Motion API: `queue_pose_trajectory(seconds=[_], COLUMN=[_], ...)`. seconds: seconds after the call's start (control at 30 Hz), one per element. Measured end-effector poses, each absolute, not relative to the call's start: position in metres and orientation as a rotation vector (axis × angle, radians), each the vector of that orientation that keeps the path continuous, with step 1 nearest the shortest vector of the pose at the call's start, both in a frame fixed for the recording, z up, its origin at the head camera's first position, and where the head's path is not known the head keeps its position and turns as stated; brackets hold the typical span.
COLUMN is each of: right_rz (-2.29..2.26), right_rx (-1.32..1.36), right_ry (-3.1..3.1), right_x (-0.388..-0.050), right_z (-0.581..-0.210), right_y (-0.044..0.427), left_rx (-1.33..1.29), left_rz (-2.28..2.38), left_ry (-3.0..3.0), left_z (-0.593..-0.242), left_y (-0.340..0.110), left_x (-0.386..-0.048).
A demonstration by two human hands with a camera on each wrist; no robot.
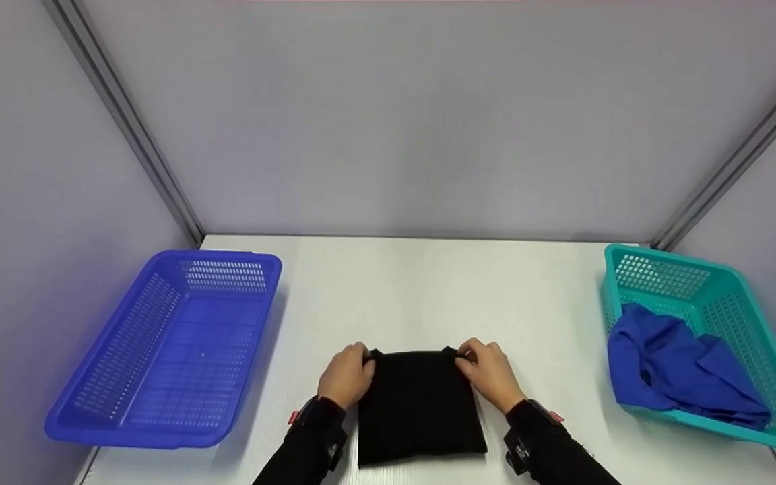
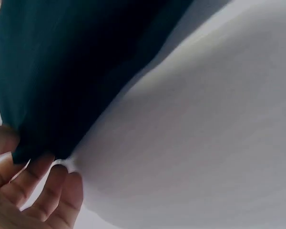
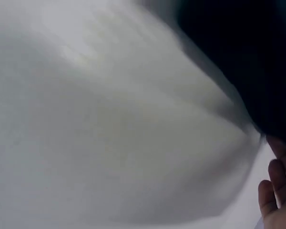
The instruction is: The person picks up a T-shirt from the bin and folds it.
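Observation:
A black cloth [image 1: 422,404], folded into a near rectangle, lies at the front middle of the white table. Its exact kind does not show. My left hand [image 1: 347,376] pinches the far left corner between thumb and fingers. At the far right corner, my right hand [image 1: 490,372] has a like pinch. In the left wrist view the cloth [image 2: 81,62] looks dark teal, and its corner sits between the thumb and fingers of the left hand [image 2: 35,191]. In the right wrist view the right hand [image 3: 279,191] is partly cut off by the frame at the cloth's edge [image 3: 243,62].
To the left stands a blue plastic basket [image 1: 243,391] with slotted walls. On the right a teal basket [image 1: 758,323] holds a crumpled blue cloth [image 1: 677,364]. Pale panels [image 1: 428,121] enclose the white table [image 1: 422,289] at the back and both sides.

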State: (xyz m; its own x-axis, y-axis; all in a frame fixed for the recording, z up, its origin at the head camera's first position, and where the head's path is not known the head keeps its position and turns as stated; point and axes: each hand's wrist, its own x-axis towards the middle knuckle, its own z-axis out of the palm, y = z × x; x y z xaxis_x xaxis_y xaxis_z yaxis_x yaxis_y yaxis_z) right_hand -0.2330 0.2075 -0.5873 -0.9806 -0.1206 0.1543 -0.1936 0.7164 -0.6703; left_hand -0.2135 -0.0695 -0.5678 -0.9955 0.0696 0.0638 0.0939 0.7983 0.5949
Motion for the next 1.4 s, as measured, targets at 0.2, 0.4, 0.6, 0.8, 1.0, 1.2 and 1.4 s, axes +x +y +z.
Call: queue_pose_trajectory(seconds=[0.2, 0.4, 0.6, 0.8, 1.0, 1.2, 1.4], right_rz=[1.394, 1.297, 1.079, 1.32, 1.393, 1.421, 1.361], right_rx=[0.064, -0.023, -0.054, -0.091, -0.128, -0.123, -0.136], right_ry=[-2.911, -2.99, -3.013, -2.924, -2.975, -2.964, -2.967], right_x=[-0.233, -0.235, -0.236, -0.226, -0.206, -0.195, -0.188], right_z=[-0.584, -0.582, -0.584, -0.585, -0.582, -0.583, -0.587], right_y=[0.211, 0.207, 0.205, 0.208, 0.215, 0.214, 0.214], left_rx=[-0.148, -0.025, 0.193, 0.276, 0.25, 0.129, 0.178], left_rz=[-1.136, -1.077, -1.062, -1.142, -1.219, -1.329, -1.305], left_ry=[-2.95, -2.96, -2.955, -2.908, -3.003, -2.946, -2.916], left_z=[-0.572, -0.576, -0.577, -0.577, -0.575, -0.581, -0.581], left_y=[-0.074, -0.069, -0.063, -0.067, -0.075, -0.073, -0.076], left_x=[-0.214, -0.217, -0.221, -0.215, -0.194, -0.186, -0.18])
